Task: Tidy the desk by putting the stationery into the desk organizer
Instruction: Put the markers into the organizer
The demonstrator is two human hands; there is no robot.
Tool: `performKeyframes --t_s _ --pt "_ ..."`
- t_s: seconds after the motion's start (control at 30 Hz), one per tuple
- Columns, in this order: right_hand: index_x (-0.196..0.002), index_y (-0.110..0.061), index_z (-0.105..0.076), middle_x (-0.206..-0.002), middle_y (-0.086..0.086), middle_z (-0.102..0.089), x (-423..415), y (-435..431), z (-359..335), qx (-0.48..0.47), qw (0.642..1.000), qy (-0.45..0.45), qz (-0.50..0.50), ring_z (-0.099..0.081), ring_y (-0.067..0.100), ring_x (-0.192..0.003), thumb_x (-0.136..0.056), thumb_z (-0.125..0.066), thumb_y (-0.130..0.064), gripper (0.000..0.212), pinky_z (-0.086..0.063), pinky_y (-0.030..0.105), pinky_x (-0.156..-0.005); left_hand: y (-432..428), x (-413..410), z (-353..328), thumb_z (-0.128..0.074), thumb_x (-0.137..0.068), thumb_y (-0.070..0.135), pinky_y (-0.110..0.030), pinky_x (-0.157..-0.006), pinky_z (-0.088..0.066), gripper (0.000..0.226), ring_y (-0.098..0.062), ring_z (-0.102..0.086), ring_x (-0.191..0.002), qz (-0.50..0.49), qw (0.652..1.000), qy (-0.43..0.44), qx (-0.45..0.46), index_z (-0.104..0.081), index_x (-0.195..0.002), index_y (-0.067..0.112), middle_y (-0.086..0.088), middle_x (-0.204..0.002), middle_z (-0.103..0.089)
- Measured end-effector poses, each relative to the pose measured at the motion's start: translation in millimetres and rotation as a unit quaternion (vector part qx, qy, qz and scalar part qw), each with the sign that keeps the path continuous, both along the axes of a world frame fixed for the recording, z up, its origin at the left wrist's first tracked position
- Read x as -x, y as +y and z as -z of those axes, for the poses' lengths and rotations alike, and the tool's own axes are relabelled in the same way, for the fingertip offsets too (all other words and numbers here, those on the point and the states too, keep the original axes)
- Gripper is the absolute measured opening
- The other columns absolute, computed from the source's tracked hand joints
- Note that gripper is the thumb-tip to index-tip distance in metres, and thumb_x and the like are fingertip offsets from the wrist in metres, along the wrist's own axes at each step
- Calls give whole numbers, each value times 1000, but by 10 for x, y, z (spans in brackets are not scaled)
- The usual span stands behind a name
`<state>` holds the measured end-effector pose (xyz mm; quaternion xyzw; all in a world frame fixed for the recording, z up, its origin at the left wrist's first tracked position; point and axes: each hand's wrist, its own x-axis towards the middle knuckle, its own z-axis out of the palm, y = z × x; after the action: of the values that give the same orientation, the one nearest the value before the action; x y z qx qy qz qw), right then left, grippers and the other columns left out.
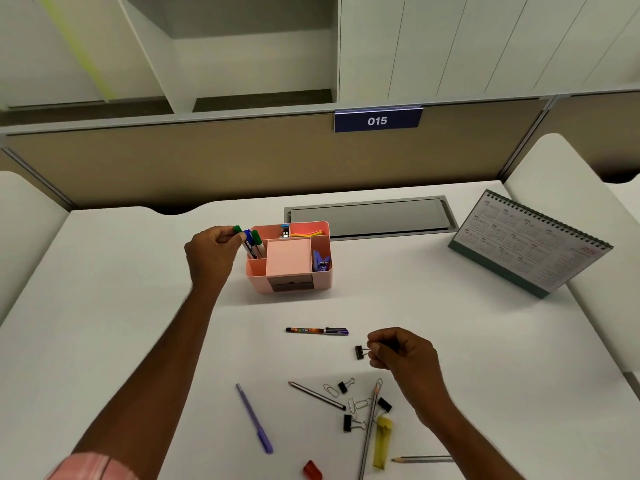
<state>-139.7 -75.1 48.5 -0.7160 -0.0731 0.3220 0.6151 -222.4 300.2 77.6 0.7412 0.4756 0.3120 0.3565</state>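
Left hand pinches a green-capped marker at the organizer's rear-left slot; right hand is closed on a binder clip above the table. Best lowered upright beside the markers already there.

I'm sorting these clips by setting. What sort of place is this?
Most likely an office or study cubicle: a white desk closed in by a tan partition bearing a number plate reading 015, with a flip calendar standing on it.
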Motion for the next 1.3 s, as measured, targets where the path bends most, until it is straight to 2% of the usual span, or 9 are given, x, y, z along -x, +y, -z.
performKeyframes --t_s 0.23,0.47,0.73,0.83,0.93,1.0,1.1,1.2,1.3 --pt "-93 -14 -80 -86 10 -78 -28 6 39 5 1000 5 5 -74 33 -84 -91 -70 4 21 -64 40 -80 1 -60 169 -82 -88 31 -42 -78 -65 32 -20 -76 -83 -12 999 49 -15 -80 -111 9 -7 -98 -81" --pt "-94 -14 -80 -87 9 -78 -70 -21 78 10 1000 4 7 -75 32 -84 -92 -70 4 20 -65 39 -79 13 -119 314 -81 -89 30 -39 -82 -63 33 -23 -76 -88 -20 996 82 -14 -79 -113 8 -9 -102 -80" --pt "-95 -13 -80 -87 9 -78 -75 -62 122 11 1000 7 7 -75 32 -84 -92 -70 3 19 -65 39 -79 56 -109 472 -80 -90 26 -45 -85 -64 26 -24 -76 -89 -28 997 75 -2 -79 -110 9 -9 -102 -80" --pt "-95 -13 -80 -87 9 -79 -68 -85 135 10 1000 7 5 -75 31 -83 -92 -70 2 18 -64 38 -78 -36 -111 442 -78 -92 23 -38 -85 -62 25 -25 -74 -96 -37 997 72 -12 -77 -112 9 -9 -108 -79" --pt "-95 -13 -80 -88 9 -79 -57 -104 168 12 1000 13 7 -76 30 -83 -92 -70 2 18 -65 38 -79 -330 -101 341 -74 -93 24 -28 -72 -54 22 -23 -71 -89 -63 995 69 -45 -76 -111 12 -7 -100 -76" --pt "-96 -13 -80 -88 9 -78 -46 -110 201 15 1000 18 10 -76 31 -84 -92 -70 2 18 -65 38 -79 -637 -67 302 -73 -94 24 -25 -67 -52 16 -17 -68 -86 -21 997 32 -70 -76 -106 14 -2 -95 -73" --pt "-95 -15 -79 -88 9 -78 -18 -115 238 21 1000 20 7 -75 31 -84 -92 -71 0 17 -64 36 -77 -1137 35 413 -76 -92 21 -22 -71 -55 5 -6 -67 -82 117 992 -5 -55 -78 -95 22 9 -90 -73" --pt "-94 -17 -80 -87 8 -78 13 -118 254 29 999 13 -7 -75 30 -84 -92 -71 0 18 -63 35 -76 -1488 147 744 -80 -88 29 -29 -75 -57 6 -5 -65 -85 219 974 60 -19 -79 -93 28 16 -90 -70" --pt "-93 -18 -80 -87 6 -78 20 -127 252 38 999 6 -16 -75 28 -84 -92 -71 -2 19 -64 35 -76 -1659 189 1019 -79 -88 37 -26 -89 -54 19 -5 -61 -106 251 959 131 -17 -79 -107 33 18 -107 -69"
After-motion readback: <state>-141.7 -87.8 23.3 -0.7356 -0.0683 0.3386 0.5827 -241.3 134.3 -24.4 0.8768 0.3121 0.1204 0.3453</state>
